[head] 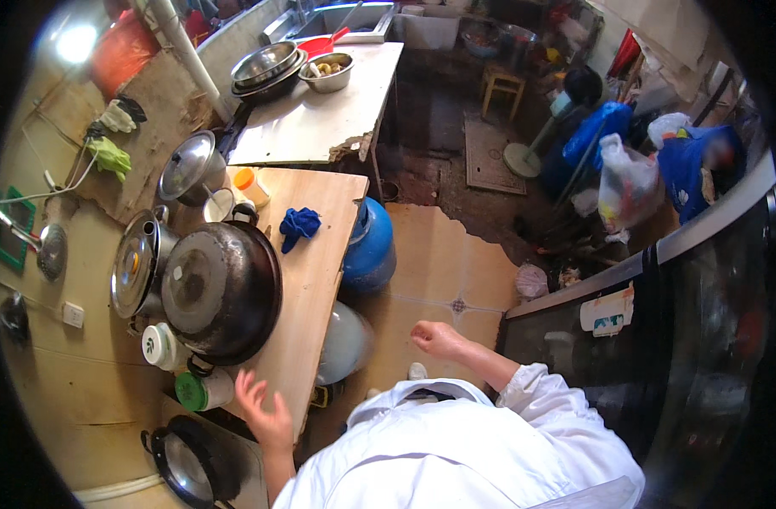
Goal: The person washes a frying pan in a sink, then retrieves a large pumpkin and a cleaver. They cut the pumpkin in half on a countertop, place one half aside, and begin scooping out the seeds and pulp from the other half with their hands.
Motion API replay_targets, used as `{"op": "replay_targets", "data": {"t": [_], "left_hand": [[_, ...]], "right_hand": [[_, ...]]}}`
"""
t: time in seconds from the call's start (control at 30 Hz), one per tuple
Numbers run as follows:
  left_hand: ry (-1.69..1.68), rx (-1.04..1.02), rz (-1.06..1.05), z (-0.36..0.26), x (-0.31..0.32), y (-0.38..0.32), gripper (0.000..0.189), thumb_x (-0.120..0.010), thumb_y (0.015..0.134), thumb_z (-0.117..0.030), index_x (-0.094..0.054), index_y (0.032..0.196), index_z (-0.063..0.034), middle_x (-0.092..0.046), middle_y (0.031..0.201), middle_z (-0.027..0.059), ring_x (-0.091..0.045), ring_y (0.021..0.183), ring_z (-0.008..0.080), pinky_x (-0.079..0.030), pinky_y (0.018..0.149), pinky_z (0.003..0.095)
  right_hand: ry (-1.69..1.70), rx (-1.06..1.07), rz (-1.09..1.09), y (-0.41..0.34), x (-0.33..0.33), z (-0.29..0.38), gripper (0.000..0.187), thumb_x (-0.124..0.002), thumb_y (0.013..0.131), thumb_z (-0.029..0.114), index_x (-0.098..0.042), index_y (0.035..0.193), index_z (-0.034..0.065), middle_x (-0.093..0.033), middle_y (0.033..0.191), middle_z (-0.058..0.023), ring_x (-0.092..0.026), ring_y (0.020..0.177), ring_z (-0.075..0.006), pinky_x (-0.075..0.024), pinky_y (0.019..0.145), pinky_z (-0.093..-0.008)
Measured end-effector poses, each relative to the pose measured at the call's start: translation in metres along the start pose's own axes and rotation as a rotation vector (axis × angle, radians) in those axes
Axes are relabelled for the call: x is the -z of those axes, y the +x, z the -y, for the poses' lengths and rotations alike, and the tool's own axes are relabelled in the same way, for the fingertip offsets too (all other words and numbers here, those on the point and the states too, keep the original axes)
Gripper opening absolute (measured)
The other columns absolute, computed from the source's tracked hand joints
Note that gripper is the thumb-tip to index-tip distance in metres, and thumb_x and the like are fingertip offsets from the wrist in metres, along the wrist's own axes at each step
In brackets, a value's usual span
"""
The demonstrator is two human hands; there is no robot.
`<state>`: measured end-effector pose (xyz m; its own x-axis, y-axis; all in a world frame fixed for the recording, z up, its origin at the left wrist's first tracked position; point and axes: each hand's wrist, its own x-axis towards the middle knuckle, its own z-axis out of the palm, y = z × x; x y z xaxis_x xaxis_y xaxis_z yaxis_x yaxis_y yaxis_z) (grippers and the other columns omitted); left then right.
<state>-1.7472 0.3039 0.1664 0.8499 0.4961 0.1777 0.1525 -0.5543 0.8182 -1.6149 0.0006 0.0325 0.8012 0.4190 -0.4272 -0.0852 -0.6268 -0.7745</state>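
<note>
My left hand (262, 407), fingers apart and holding nothing, is over the near end of a wooden table (314, 254). Closest to it are a jar with a green lid (192, 391) and a large dark wok-like pan (219, 292) turned upside down. A crumpled blue cloth (300, 226) lies farther along the tabletop. Above the tiled floor hangs my right hand (435, 339), its fingers loosely curled; whether anything is inside them is hidden. Beside the upturned pan are a lidded steel pot (133, 264) and a white-lidded jar (162, 347).
A blue gas cylinder (370, 248) stands against the table's right side. Farther off, a second table (337, 121) bears stacked metal basins (267, 67) and a bowl of food (327, 71). Plastic bags (626, 181) crowd the right side, and a black pan (187, 467) sits at lower left.
</note>
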Motion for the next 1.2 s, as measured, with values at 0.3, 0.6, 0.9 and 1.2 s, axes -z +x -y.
{"op": "replay_targets", "data": {"t": [0.3,0.6,0.9,1.2], "left_hand": [[-0.045,-0.195,0.319,-0.05,-0.131,0.097,0.062,-0.059,0.073,0.005,-0.035,0.129,-0.0064,-0.05,0.115,0.0146,-0.057,0.09,0.0233,-0.046,0.08,0.0344],[-0.118,-0.168,0.329,-0.053,-0.213,0.196,0.056,-0.056,0.073,0.006,-0.039,0.126,-0.0046,-0.051,0.11,0.0138,-0.057,0.088,0.022,-0.046,0.08,0.0338],[-0.043,-0.192,0.411,-0.07,-0.314,0.286,0.05,-0.055,0.075,0.006,-0.043,0.123,-0.0036,-0.051,0.11,0.0135,-0.057,0.088,0.0216,-0.046,0.079,0.0337],[-0.046,-0.082,0.335,-0.121,-0.461,0.368,0.048,-0.057,0.075,0.001,-0.046,0.122,-0.0023,-0.051,0.111,0.0156,-0.056,0.084,0.0204,-0.048,0.078,0.0313]], "right_hand": [[-0.003,-0.126,-0.225,-0.014,0.079,-0.058,0.025,-0.055,0.081,0.024,-0.061,0.094,0.0034,-0.065,0.087,-0.0176,-0.062,0.084,-0.032,-0.0491,0.073,-0.039],[-0.08,-0.393,-0.298,0.021,0.168,-0.062,0.027,-0.054,0.083,0.023,-0.061,0.098,0.0014,-0.065,0.092,-0.0162,-0.063,0.087,-0.0282,-0.0487,0.076,-0.0363],[-0.053,-0.481,-0.331,0.08,0.247,-0.104,0.027,-0.054,0.082,0.022,-0.061,0.097,0.0018,-0.065,0.092,-0.0166,-0.062,0.088,-0.0289,-0.0485,0.077,-0.0366],[0.003,-0.429,-0.361,0.171,0.401,-0.169,0.021,-0.054,0.079,0.02,-0.063,0.09,0.0052,-0.064,0.087,-0.0164,-0.062,0.082,-0.0301,-0.0489,0.073,-0.0375]]}}
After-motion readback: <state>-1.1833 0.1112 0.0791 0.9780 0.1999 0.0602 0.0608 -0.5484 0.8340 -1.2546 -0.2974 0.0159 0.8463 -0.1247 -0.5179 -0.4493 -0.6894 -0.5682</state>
